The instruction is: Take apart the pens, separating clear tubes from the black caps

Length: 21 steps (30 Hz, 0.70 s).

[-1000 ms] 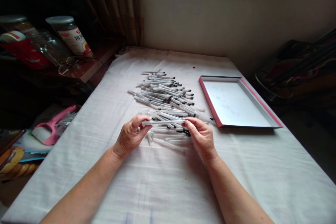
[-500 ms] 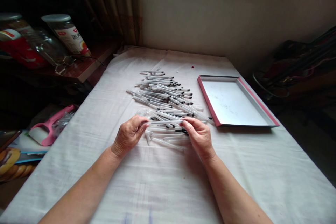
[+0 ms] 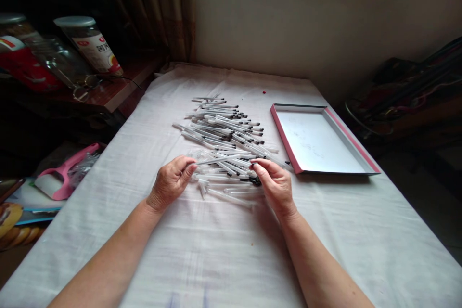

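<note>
Beyond the left grip [image 3: 192, 162] and the right grip [image 3: 253, 163], a plain greyish-beige wall [image 3: 306, 24], dimmer toward the right. Past the left grip, a long brown fabric curtain [image 3: 155, 9] in deep vertical folds, beside the wall's left edge. Below both grips, a broad, creased, white-clothed tabletop [image 3: 209, 255], far edge near the wall. Farther left of the left grip, a reddish-brown wooden furniture top [image 3: 118, 92], sunk in shadow. Right of the right grip, beyond the tabletop's edge, dark floor [image 3: 422, 197], barely lit.
</note>
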Available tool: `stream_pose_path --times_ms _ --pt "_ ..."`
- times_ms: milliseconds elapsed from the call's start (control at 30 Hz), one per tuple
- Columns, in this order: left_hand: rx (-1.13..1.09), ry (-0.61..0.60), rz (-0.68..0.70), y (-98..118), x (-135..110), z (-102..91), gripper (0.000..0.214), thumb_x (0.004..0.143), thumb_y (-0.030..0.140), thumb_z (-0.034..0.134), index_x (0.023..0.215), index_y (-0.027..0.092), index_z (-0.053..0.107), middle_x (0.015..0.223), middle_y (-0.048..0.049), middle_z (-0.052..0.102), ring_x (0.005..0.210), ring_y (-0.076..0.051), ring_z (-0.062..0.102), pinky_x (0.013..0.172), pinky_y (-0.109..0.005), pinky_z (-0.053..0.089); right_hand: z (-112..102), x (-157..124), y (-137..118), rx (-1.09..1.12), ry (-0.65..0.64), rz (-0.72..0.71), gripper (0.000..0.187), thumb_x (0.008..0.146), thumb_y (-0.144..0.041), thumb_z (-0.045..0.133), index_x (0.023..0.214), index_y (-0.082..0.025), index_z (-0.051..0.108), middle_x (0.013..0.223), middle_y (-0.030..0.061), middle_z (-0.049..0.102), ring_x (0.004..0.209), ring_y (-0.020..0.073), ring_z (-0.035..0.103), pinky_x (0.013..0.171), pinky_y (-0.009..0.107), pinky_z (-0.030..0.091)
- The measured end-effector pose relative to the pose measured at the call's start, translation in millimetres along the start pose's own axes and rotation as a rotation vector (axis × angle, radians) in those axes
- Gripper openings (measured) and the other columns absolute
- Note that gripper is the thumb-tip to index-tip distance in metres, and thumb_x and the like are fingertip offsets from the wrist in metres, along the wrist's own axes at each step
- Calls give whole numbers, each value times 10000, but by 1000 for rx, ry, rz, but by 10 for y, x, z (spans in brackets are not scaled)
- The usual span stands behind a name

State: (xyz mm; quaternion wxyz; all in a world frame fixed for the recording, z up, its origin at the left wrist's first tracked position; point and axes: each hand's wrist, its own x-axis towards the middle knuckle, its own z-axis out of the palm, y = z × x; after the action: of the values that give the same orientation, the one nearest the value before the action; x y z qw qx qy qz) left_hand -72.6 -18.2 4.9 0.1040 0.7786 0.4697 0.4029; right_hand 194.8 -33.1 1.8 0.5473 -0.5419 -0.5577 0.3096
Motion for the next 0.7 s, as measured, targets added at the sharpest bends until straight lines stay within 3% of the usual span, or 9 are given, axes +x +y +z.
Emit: stream_pose_path --times_ms 167,300,567,700 --pt "-25 -20 -21 -26 -7 16 270 954 390 492 895 185 657 790 -46 699 720 -155 658 690 -244 523 -8 26 65 -402 -16 -314 142 839 -283 622 869 -236 752 879 62 756 845 229 672 812 391 531" --pt "-42 -49 -13 -7 -10 32 264 954 386 500 892 184 657 770 -34 694 704 -146 655 676 -229 510 18 13 92 -578 -39 -411 156 855 -280 608 904 -235 749 909 66 745 868 236 648 828 408 517" --pt "-56 -53 57 -3 -12 25 202 944 331 536 938 176 665 787 -27 698 708 -135 665 683 -209 507 -1 16 16 -403 -23 -417 185 886 -253 585 1005 -249 727 918 57 747 875 227 666 828 394 526" --pt "-51 -65 74 13 -21 53 206 946 336 532 952 177 664 802 -29 703 721 -136 672 687 -209 513 6 14 -18 -267 -36 -392 130 890 -237 605 915 -243 733 856 50 747 822 208 676 773 355 538"
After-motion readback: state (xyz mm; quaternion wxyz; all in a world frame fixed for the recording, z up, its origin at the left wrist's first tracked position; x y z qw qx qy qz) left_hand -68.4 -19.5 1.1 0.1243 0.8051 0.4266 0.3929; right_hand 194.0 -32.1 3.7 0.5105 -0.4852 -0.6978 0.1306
